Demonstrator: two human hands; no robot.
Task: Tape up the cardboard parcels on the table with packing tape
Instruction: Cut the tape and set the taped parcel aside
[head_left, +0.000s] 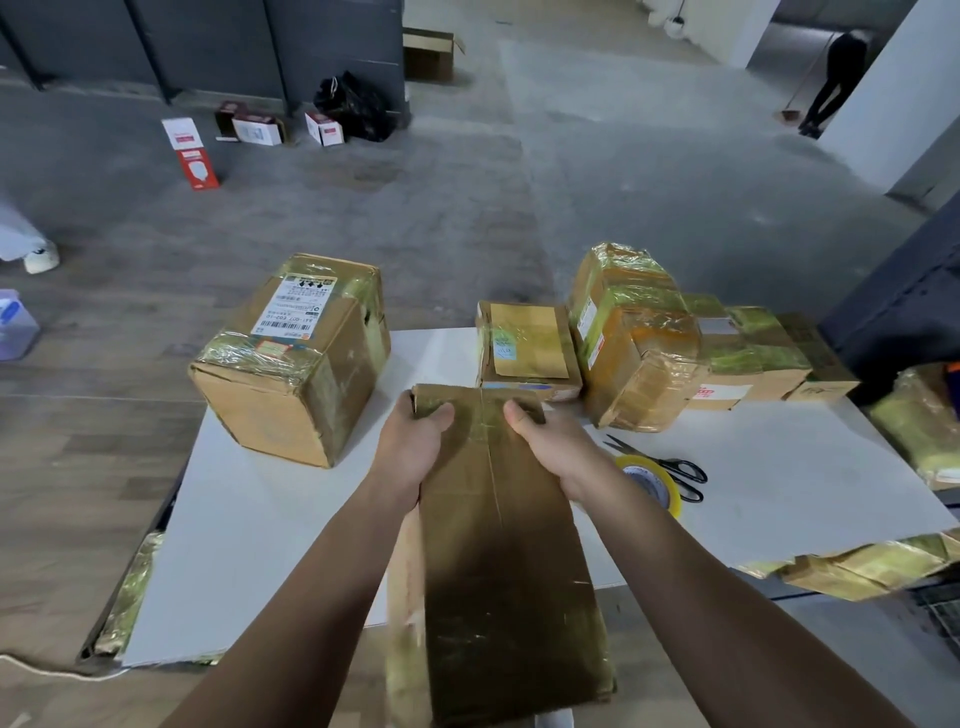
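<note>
Done: most boxes (636, 353) look taped | Now: left hand (415, 444) and right hand (553, 441) grip long box (498, 561) | To do: maybe this one

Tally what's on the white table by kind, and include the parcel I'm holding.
Cardboard parcels: at least 6, counting the held parcel; the right-hand pile is hard to separate.
Packing tape roll: 1
Scissors: 1
Total: at least 8

The long cardboard parcel (498, 561) is sheathed in glossy tape, the table (270, 519) matt white, the floor (467, 182) rough concrete.
</note>
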